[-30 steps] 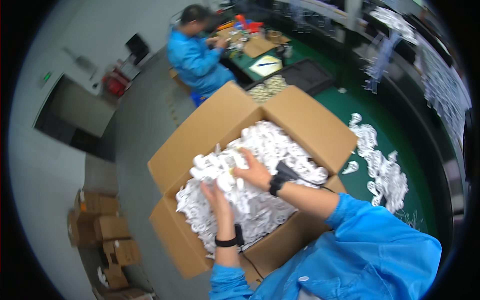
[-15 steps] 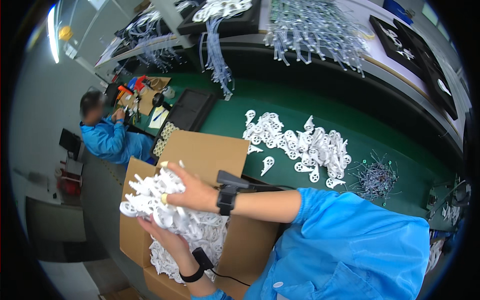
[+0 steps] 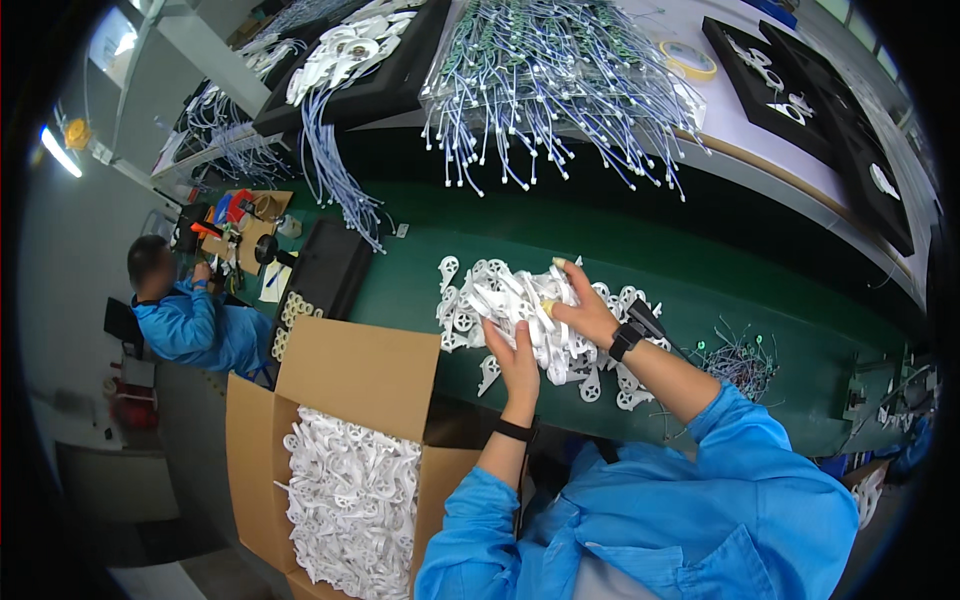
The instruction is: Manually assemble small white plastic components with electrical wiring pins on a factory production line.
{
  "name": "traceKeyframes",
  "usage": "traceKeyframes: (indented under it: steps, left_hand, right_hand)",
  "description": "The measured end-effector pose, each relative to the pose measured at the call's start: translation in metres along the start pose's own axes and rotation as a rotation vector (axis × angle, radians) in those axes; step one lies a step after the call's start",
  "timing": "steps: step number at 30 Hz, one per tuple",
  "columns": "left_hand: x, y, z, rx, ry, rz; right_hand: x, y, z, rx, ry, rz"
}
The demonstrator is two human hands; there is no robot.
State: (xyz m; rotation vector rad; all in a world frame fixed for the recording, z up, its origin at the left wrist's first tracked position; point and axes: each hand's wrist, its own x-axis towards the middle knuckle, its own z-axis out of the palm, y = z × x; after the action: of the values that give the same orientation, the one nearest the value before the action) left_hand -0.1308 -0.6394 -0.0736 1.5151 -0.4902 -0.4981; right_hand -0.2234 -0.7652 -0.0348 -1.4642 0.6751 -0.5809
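Observation:
Between my two hands is a heap of white plastic parts [image 3: 515, 310], each with a round spoked end and a tapered tail. My left hand [image 3: 515, 362] cups the heap from its near side, fingers curved against it. From the right, my right hand [image 3: 585, 308] grips the same heap, with yellowish covers on a thumb and a fingertip. The heap is over more of these parts [image 3: 462, 322] on the green bench [image 3: 420, 265]; whether it touches them I cannot tell. An open cardboard box [image 3: 355, 375] full of such parts [image 3: 355, 500] stands at the lower left.
A tangle of thin wires [image 3: 738, 362] lies right of the parts. White-tipped cables [image 3: 560, 110] hang off the shelf above, beside black trays [image 3: 770, 90] and a tape roll [image 3: 688, 60]. A co-worker in blue [image 3: 200, 325] sits at the far left, near a black tray [image 3: 325, 265].
Both hands have carried a heap of white parts from above the cardboard box rightward to the pile on the bench. The view has shifted too.

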Motion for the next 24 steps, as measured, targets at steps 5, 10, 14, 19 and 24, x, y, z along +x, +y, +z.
traceKeyframes:
  steps: [5,10,14,19,24]
  left_hand:
    - [0.01,-0.054,0.007,0.107,0.034,-0.097]
    - [0.029,-0.06,0.003,0.386,0.064,-0.084]
    - [0.042,-0.068,-0.008,0.476,0.053,-0.124]
    - [0.042,-0.055,-0.033,0.587,0.009,-0.042]
    - [0.006,-0.036,-0.031,0.684,0.172,-0.114]
  right_hand:
    - [0.023,0.053,-0.017,-0.179,-0.101,0.107]
    - [0.035,0.073,-0.021,-0.63,-0.22,-0.055]
    - [0.027,0.057,-0.023,-0.757,-0.33,0.046]
    - [0.014,0.02,-0.038,-1.091,-0.514,0.261]
    - [0.004,0.053,-0.08,-0.915,-0.373,0.05]
